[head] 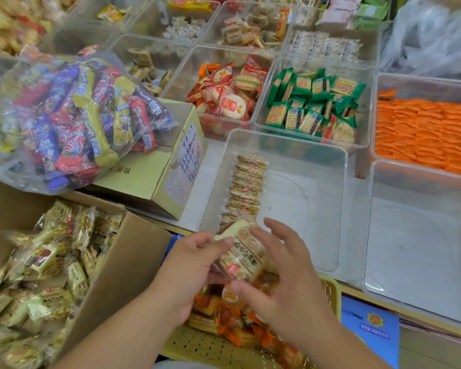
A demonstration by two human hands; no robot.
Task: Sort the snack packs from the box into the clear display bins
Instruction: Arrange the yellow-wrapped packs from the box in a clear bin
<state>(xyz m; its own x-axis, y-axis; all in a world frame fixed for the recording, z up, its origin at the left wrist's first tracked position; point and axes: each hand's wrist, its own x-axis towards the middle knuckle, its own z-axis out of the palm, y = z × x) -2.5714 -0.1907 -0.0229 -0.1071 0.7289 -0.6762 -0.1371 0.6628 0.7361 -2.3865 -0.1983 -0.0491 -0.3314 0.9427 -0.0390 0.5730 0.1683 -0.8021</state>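
Far left of the fingers, the box (133, 251) sits open and full of cream packs, none touched now. The left hand (189, 265) is beside it, thumb and fingertips pinched on the near end of a small stack of packs (241, 251). The right hand (282, 270) is just right of the stack, fingers (274, 230) spread and loose, palm close to the packs; I cannot tell whether it touches them, since the thumb is hidden behind the wrappers.

Just beyond the fingertips, the bin (328, 158) holds one row (244, 190) of the same packs standing on edge along its left wall.

The risk is the grip: one pinch holds several slick wrappers, so the far packs may fan out and slide free. Below the fingers lies a basket (197, 344) of orange snacks, where a dropped pack would land and mix in. If the stack comes down hard against the row, the standing packs could topple like dominoes. The right hand probably needs to close on the stack first.
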